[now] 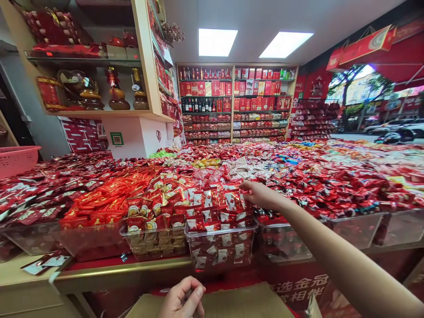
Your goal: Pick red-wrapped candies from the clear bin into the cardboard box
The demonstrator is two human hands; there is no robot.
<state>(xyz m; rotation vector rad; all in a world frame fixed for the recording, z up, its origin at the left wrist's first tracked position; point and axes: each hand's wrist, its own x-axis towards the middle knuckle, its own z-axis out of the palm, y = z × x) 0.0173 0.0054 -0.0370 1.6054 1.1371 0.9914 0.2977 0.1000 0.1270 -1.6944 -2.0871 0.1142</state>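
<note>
My right hand [254, 194] reaches over the front bins, its fingers closed at the edge of a red and white candy packet [233, 199]. That packet sits upright in the top row of a clear plastic bin [220, 236] filled with like packets. Below and in front of the bin is my left hand [183, 298], fingers curled in and thumb pressed against them; nothing shows in it. Beneath that hand lies the brown cardboard box [245, 302]. Left of the filled bin stands another clear bin [155, 240] with gold and red packets.
Several bins of wrapped sweets [96, 198] spread along the counter. A gold metal rail [132, 268] edges the front. A wooden cabinet [145, 57] overhangs at upper left, with a pink basket [18, 160] below it. Stocked shelves [233, 106] line the back.
</note>
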